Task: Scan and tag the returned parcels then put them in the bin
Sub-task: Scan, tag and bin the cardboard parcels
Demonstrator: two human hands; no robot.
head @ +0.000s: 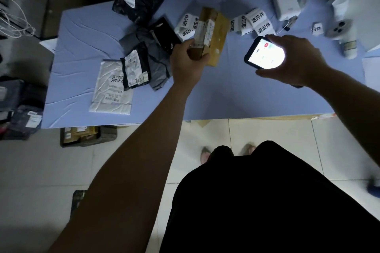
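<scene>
My left hand (188,62) grips the near end of a brown cardboard parcel (213,31) with a white shipping label, held tilted above the blue table (216,96). My right hand (296,61) holds a phone (265,53) with a bright lit screen, just right of the parcel. White return tags (255,21) printed with black characters lie in a strip behind the parcel and the phone. More parcels lie on the left of the table: a white bag (112,90), grey and black bags (148,61), and a black bag (139,2) at the back.
A white label printer (284,0) stands at the back right, with a white handheld device (341,35) further right. A bin with boxes (86,135) sits on the floor under the table's near left edge. Dark parcels (18,109) pile on the far left. White tiled floor is below.
</scene>
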